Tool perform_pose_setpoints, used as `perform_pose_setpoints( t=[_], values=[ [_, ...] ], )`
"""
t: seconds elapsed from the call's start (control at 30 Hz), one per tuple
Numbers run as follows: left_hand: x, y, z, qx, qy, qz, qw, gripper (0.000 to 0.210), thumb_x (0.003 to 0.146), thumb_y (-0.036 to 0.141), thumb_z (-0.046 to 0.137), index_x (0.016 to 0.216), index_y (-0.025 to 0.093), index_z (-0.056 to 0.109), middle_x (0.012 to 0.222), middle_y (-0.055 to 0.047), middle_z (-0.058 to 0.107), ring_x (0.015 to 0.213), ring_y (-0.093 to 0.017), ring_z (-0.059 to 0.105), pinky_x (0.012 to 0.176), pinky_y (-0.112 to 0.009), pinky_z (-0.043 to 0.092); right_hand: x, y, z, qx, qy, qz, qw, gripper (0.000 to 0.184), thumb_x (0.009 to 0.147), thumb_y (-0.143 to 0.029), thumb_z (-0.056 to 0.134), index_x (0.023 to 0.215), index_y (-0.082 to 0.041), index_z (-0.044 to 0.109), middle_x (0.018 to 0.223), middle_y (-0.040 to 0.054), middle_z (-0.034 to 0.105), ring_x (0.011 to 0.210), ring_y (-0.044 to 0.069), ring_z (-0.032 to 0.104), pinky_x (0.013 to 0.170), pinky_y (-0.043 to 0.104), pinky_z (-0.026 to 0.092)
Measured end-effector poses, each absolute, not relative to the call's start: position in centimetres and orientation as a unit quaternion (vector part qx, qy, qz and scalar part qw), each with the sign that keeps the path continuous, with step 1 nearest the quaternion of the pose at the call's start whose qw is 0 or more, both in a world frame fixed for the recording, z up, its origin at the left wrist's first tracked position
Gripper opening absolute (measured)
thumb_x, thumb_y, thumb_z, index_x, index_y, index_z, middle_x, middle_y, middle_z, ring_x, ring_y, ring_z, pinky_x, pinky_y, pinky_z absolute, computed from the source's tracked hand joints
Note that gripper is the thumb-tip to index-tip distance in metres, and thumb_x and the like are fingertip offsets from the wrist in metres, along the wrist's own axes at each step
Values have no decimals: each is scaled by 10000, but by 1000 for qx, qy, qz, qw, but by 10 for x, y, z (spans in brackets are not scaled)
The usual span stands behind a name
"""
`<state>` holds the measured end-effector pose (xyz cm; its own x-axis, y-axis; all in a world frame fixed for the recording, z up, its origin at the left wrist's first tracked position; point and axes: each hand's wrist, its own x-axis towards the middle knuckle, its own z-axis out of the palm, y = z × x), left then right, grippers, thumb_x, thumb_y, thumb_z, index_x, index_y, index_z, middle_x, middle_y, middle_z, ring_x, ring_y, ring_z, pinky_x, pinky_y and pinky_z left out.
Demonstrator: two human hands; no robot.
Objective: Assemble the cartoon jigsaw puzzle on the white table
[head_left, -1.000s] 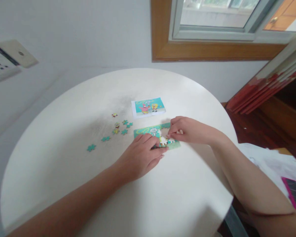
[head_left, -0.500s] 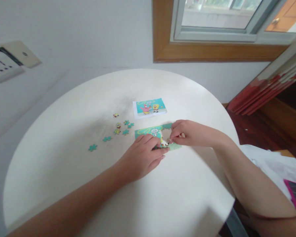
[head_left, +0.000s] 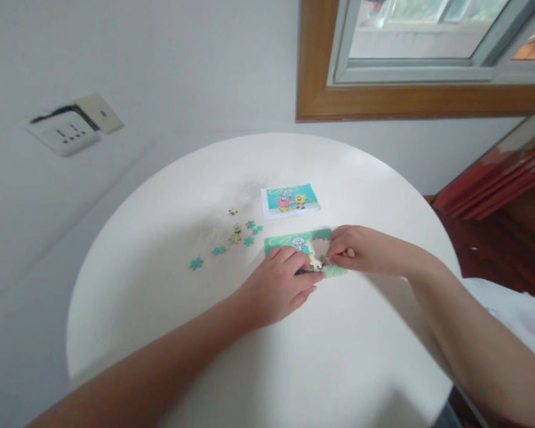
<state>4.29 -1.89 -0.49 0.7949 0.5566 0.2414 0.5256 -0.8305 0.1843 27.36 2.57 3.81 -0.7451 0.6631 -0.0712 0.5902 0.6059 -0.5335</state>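
A partly assembled jigsaw puzzle [head_left: 275,242] with green edges and cartoon figures lies on the table, with a pale gap right of its middle. My left hand [head_left: 277,289] rests on its lower left part, fingers laid out over the surface and hiding some of the picture. At the gap's right side, my right hand [head_left: 362,251] pinches a small puzzle piece [head_left: 321,259], largely covered by the fingertips. Several loose puzzle pieces [head_left: 196,263], teal and yellow, lie scattered to the left. Behind the puzzle is a printed picture card [head_left: 289,202] showing cartoon characters.
All this lies on a round white table [head_left: 267,368] against a white wall. A wall socket [head_left: 66,132] is at the left, a wood-framed window [head_left: 410,102] at the back right. Red curtain [head_left: 485,181] and white sheeting [head_left: 512,315] are beyond the table's right edge.
The camera has turned left, so everything appears farther right. My left hand stays on the puzzle. The right fingertips have shifted slightly at the gap, and a yellowish piece shows beside them.
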Motion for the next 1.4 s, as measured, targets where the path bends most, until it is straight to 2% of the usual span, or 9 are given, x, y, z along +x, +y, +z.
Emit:
perform_pose_setpoints(
  t=[0.2,0.3,0.47,0.67,0.8,0.9,1.1,1.27,1.4],
  values=[
    [43,-21,-5,945,288,141,56,264,934,304,512,1169,257,621,1019,-59,587,980,-222,479,834,-363,374,274,25,40,-343,-888,301,53,257,859,-180,500,692,-163,695,693,24,624,648,128,532,634,242,387],
    [42,-22,-4,946,288,137,59,261,931,312,518,1164,254,619,1033,-58,587,987,-222,485,839,-364,378,275,27,39,-356,-875,319,80,229,863,-211,509,745,-165,699,724,20,619,658,124,531,628,237,392],
    [28,-15,8,931,310,181,65,209,922,283,531,1081,234,658,1040,-62,578,996,-211,504,881,-369,394,269,31,34,-409,-856,288,133,290,892,-276,490,714,-160,688,709,25,585,633,124,514,592,242,391],
    [-27,19,31,855,434,283,12,222,925,249,485,1036,192,669,994,-68,558,948,-200,520,883,-367,433,257,36,28,-398,-866,237,187,234,872,-174,501,924,-186,729,857,60,686,823,167,596,742,288,455],
    [-68,43,32,817,488,306,-26,260,915,242,459,1045,176,673,942,-64,565,940,-205,529,918,-375,424,245,42,29,-389,-876,214,186,259,848,-125,499,961,-175,727,891,70,705,880,179,613,815,321,469],
    [-88,54,26,802,528,279,-14,282,898,222,437,1019,165,685,927,-72,581,922,-214,542,923,-390,425,229,48,33,-383,-885,193,180,270,833,-101,502,973,-175,721,913,69,702,895,178,609,847,332,468],
    [-99,62,12,814,532,234,10,269,823,187,462,958,172,695,894,-73,629,905,-221,569,908,-392,440,187,70,37,-355,-901,193,158,272,823,-80,514,969,-178,722,878,46,696,863,152,598,823,288,459],
    [-104,65,8,817,535,211,20,269,780,177,466,917,184,697,884,-72,652,881,-222,586,893,-399,463,156,89,31,-365,-907,159,137,289,818,-83,520,986,-170,739,882,61,694,810,147,592,794,271,448],
    [-107,66,5,812,550,194,27,257,776,192,477,903,173,699,874,-79,649,833,-216,588,869,-390,478,135,101,24,-371,-911,131,120,301,813,-98,533,1015,-180,740,925,72,697,863,163,603,809,267,440]
  ],
)
